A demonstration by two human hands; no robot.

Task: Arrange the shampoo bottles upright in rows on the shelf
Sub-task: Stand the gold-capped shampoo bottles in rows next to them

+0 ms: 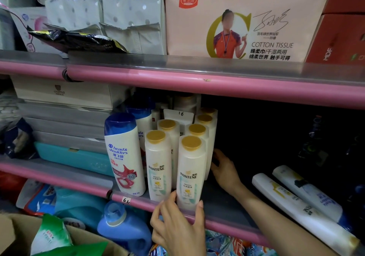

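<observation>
Gold-capped Pantene bottles are seen standing upright in two rows on the middle shelf (227, 206) of a pink-edged store rack, with the job judged to be partly done. The front bottle of the right-hand row (190, 171) is gripped near its base by the left hand (178, 224), thumb on one side and fingers on the other, at the shelf's front lip. The right hand (224, 169) is reached in beside that same row, its fingers laid against the bottles behind (207, 129); whether they are curled round one or merely steadying the row cannot be told in the shadow. The left-hand Pantene row (158, 164) is already lined up, and two blue-capped Head & Shoulders bottles (124, 153) are stood just beside it, one behind the other. Still to be dealt with, by the look of it, are two long white bottles (300, 206) left lying on their sides at the right end of the shelf, well apart from the rows. Dark, indistinct bottles (314, 137) are glimpsed further back. Tissue packs (246, 18) are stacked on the shelf above, and a blue detergent jug (122, 226) is kept below
</observation>
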